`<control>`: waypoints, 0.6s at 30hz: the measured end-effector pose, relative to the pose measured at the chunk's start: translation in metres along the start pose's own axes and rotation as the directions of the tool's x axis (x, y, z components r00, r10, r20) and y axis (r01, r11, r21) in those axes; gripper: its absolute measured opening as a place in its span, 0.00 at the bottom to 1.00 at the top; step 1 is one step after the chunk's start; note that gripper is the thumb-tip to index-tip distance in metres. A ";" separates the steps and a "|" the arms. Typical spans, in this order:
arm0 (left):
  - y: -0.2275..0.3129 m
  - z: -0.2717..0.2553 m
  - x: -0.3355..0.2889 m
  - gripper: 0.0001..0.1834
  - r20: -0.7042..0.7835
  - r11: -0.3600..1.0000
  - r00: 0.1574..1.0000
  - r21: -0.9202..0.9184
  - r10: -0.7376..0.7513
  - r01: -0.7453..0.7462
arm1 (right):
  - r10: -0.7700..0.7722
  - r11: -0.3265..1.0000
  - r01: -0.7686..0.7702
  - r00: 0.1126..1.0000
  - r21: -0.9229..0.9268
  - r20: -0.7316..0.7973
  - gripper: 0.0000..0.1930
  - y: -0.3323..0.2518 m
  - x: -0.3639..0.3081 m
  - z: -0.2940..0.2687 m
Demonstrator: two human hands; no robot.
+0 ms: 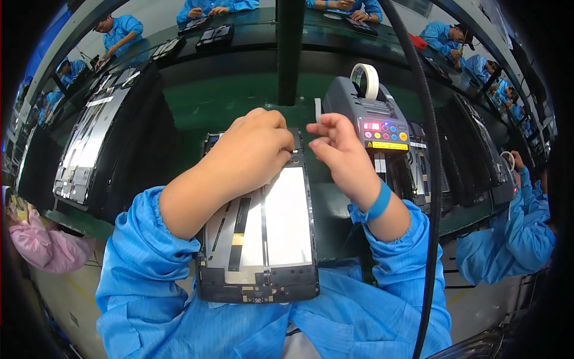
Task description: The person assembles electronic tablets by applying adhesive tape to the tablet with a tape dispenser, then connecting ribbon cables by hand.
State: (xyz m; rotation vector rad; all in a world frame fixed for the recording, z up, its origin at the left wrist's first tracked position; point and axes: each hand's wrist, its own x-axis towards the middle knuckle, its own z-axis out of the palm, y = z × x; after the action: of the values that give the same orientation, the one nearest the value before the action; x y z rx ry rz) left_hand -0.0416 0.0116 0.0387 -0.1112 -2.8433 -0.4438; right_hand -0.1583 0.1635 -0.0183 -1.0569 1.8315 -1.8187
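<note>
An opened tablet-like device (288,221) with a black frame and a bright silver inner panel lies in front of me, its near end close to my body. My left hand (254,146) bends over its far end, fingers curled down onto it; whatever is under the fingertips is hidden. To the right of the device, my right hand (341,146) is raised with thumb and forefinger apart and nothing visible between them. Its fingertips are close below a short pale tape strip (318,111) that sticks out of a grey tape dispenser (371,110). I cannot tell whether they touch the strip.
A white tape roll (366,82) sits on the dispenser. More opened devices (89,143) stand at the left, others (418,161) at the right. A black cable (431,179) hangs down on the right, and a dark post (290,54) rises ahead. Several people in blue work around.
</note>
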 end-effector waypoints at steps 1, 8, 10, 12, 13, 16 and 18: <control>-0.001 0.001 -0.001 0.08 0.002 1.000 1.000 0.000 0.002 -0.002 | 0.106 0.993 -0.103 0.993 -0.049 0.053 0.24 -0.003 0.005 0.000; -0.006 0.003 -0.011 0.07 -0.064 0.998 0.997 -0.041 0.051 -0.053 | 0.261 0.937 -0.306 0.934 0.170 0.245 0.30 0.001 0.027 0.011; -0.006 0.004 -0.013 0.08 -0.074 0.997 0.995 -0.051 0.060 -0.063 | 0.268 0.911 -0.338 0.921 0.235 0.284 0.32 -0.003 0.026 0.010; -0.007 0.003 -0.017 0.09 -0.086 0.990 0.988 0.071 0.130 -0.124 | 0.258 0.891 -0.349 0.916 0.290 0.307 0.32 0.000 0.026 0.012; -0.007 0.001 -0.019 0.09 -0.087 0.990 0.987 0.068 0.132 -0.126 | 0.244 0.868 -0.354 0.915 0.349 0.321 0.32 0.000 0.026 0.012; -0.008 -0.003 -0.021 0.10 -0.081 0.949 0.971 0.246 0.223 -0.198 | 0.249 0.888 -0.350 0.912 0.298 0.326 0.30 -0.001 0.027 0.011; -0.010 -0.004 -0.022 0.12 -0.090 0.922 0.963 0.323 0.254 -0.213 | 0.180 0.970 -0.213 0.953 0.114 0.245 0.27 -0.002 0.026 0.007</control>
State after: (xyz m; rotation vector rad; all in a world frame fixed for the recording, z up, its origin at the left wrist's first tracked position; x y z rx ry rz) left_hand -0.0204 0.0001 0.0340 -0.3435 -2.6844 0.0484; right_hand -0.1697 0.1408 -0.0103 -0.9538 1.5869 -1.6057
